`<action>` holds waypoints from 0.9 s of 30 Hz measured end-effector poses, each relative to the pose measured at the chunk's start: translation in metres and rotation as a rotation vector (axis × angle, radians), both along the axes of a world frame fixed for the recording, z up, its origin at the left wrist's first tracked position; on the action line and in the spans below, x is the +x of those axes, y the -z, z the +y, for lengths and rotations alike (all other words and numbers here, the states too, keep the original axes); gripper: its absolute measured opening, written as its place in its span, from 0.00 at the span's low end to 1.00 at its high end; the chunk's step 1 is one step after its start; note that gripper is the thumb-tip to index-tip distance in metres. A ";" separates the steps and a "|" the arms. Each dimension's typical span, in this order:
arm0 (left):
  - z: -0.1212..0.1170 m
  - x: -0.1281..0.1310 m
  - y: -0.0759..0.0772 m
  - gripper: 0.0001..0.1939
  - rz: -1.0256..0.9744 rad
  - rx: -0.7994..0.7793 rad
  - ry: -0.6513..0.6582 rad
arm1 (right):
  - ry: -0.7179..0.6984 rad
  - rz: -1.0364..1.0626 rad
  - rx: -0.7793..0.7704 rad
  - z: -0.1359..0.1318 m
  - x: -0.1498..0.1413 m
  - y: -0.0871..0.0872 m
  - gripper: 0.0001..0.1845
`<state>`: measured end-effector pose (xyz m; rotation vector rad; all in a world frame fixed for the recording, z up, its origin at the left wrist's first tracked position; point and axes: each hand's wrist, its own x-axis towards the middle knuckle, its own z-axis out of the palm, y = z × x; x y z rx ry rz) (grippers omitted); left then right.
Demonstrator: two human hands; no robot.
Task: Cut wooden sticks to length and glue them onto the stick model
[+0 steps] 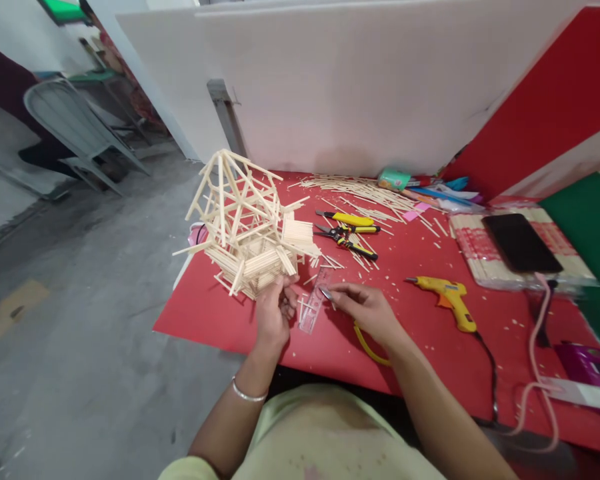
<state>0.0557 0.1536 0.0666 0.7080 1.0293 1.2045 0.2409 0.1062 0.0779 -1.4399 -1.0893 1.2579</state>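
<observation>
A model house built of thin wooden sticks (263, 263), with an open-frame pointed roof, stands at the left of the red table. My left hand (275, 313) is at its front lower edge, fingers curled and thumb up against it; what they pinch is hidden. My right hand (367, 307) is closed round a small silver-tipped tool (326, 292), its kind too small to tell. That tip is over a clear plastic ruler (310, 313) lying between my hands. Short stick pieces (304, 303) lie by the ruler's left side. A yellow curved strip (367, 347) shows below my right hand.
Yellow-black cutting pliers (350, 240) and a yellow cutter (350, 219) lie behind the ruler. Loose sticks (365, 192) spread along the back. On the right are a yellow glue gun (445, 297) and a phone (523, 243) on wrapped sticks. A white partition (355, 87) stands behind.
</observation>
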 end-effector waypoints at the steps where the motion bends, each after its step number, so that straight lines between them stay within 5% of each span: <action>1: -0.003 -0.002 0.004 0.22 0.048 0.017 0.005 | -0.017 -0.121 0.024 -0.002 0.005 0.001 0.18; 7: -0.014 -0.011 0.025 0.09 0.553 0.289 0.062 | -0.207 -0.865 0.089 0.000 0.016 -0.001 0.14; 12: -0.011 -0.006 0.025 0.06 0.889 0.542 0.173 | -0.288 -1.097 0.021 -0.002 0.010 -0.006 0.15; 21: -0.009 0.001 0.021 0.07 0.877 0.578 0.181 | -0.124 -1.286 -0.076 0.053 0.020 0.006 0.21; 27: -0.017 0.000 0.022 0.05 0.703 0.423 0.166 | -0.122 -1.294 -0.085 0.076 0.020 0.017 0.20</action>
